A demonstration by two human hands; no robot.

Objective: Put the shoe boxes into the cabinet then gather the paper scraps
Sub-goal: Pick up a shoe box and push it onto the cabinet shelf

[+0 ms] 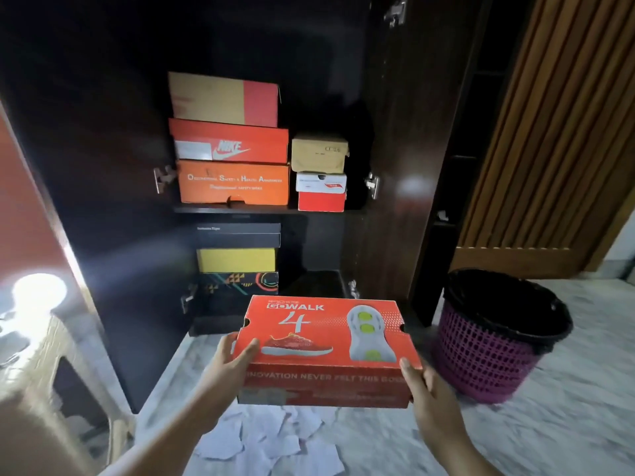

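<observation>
1. the step in hand is the first half of the task: one red shoe box [324, 341] is held in the air in front of the open cabinet [395, 132], at about 6 o'clock from its shelves.
2. the left hand [233, 355] clasps the box's left end, thumb on the lid and fingers [225, 345] wrapped round the side; the right hand [424, 383] clamps the near right corner, thumb up on the lid edge. both hands are closed on the box, not spread wide.
3. the upper shelf [233, 210] already carries three stacked boxes [230, 146] at 12 o'clock and two small boxes [321, 173] just beside them toward 1 o'clock.
4. the lower compartment holds a stack of three, black box [238, 234] on top, with a dark empty gap to its right, at 1 o'clock from the held box.
5. judged from this, the next move calls for carrying the box forward and lowering it level into that gap, clear of the door hinge [353, 289].
6. the paper scraps [275, 438] lie on the floor [549, 427] under the box at 6 o'clock, not yet gathered; a lined waste basket [494, 345] stands at 3 o'clock.
</observation>
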